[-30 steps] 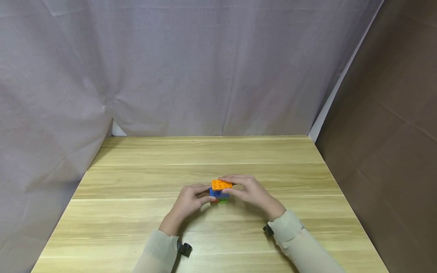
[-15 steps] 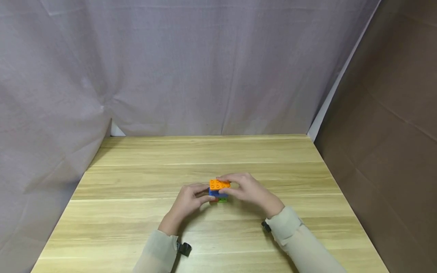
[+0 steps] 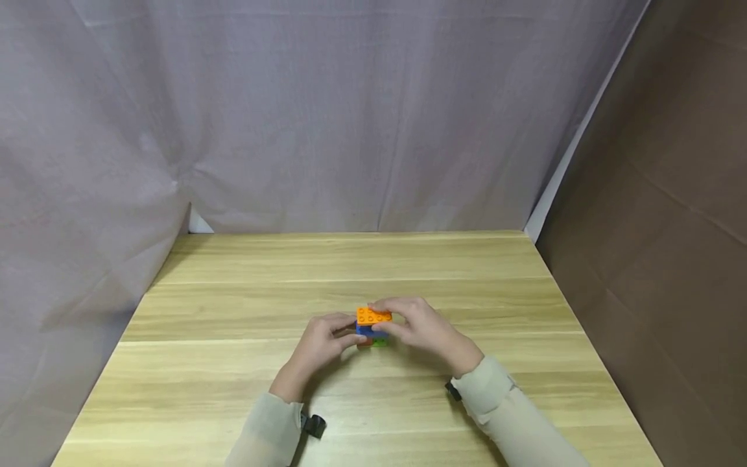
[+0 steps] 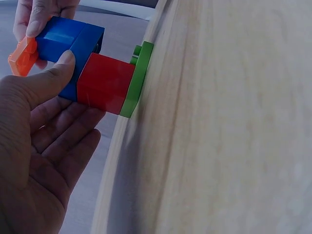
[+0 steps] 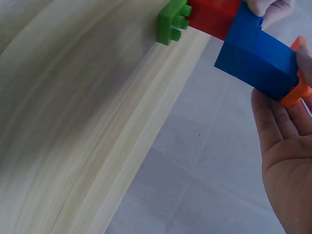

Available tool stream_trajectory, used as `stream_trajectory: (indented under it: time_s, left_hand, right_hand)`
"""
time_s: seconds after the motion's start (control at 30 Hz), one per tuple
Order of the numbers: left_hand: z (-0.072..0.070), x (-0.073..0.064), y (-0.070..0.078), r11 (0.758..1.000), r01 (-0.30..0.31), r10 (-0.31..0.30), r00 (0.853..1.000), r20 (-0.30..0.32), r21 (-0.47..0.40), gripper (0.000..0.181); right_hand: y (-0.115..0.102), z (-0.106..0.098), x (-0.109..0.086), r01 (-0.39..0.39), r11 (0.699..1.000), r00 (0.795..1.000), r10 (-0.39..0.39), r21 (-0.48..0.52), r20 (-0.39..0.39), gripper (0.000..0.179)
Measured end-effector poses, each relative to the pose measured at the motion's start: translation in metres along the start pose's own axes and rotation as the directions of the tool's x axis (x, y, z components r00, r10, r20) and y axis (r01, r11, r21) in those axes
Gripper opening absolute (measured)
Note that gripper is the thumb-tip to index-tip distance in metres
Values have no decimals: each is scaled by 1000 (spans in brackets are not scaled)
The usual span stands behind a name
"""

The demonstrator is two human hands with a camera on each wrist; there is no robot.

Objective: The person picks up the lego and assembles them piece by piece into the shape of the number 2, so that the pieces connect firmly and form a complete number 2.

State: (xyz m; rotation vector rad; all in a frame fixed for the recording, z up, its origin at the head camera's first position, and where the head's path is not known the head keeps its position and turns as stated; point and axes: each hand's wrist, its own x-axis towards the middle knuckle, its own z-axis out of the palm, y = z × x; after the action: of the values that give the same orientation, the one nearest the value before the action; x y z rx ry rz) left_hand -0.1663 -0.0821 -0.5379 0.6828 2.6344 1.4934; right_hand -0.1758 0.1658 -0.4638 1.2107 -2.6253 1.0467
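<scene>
A small stack of toy building bricks stands upright on the table. At its bottom is a flat green brick [image 4: 137, 82], with studs showing beside the red brick [image 4: 106, 83] on it. Above the red come blue bricks [image 5: 263, 61], stepped in shape. My left hand [image 3: 318, 342] pinches the blue part between thumb and fingers. An orange brick [image 3: 367, 316] with studs on top is at the head of the stack, held by my right hand [image 3: 425, 329] between thumb and fingers. It meets the blue top; whether it is fully pressed down I cannot tell.
The wooden table [image 3: 233, 311] reaches back to a grey cloth [image 3: 292, 117] hanging behind it. A brown cloth [image 3: 659, 227] hangs along the right side. Dark wrist cameras [image 3: 315, 426] sit at both cuffs.
My right hand has moved slightly left with the orange brick, which now lines up more closely over the blue. The left hand has stayed nearly still on the stack.
</scene>
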Motion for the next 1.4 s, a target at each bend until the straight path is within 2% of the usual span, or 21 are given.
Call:
stream_trajectory:
  time_s: [0.2,0.43,0.53,0.93,1.1,1.4]
  left_hand:
    - [0,0,1,1000,-6,6,1000,3,15,44]
    - [0,0,2,1000,-15,15,1000,4,0,43]
    - [0,0,2,1000,-4,4,1000,-1,17,44]
    - [-1,1,0,999,-25,26,1000,16,-19,41]
    - [-2,1,1,1000,-21,21,999,24,0,42]
    - [-2,2,-2,1000,-4,5,999,37,-30,45]
  right_hand:
    - [5,4,-2,4,999,999,-3,32,-36,36]
    - [9,11,-3,91,995,990,-87,36,-112,36]
    - [11,12,-4,98,994,988,-92,46,-123,37]
    - [19,16,-7,89,988,990,-74,124,-119,38]
    - [22,16,-7,96,987,991,-82,130,-107,39]
    - [23,11,-9,111,984,993,-105,139,-51,36]
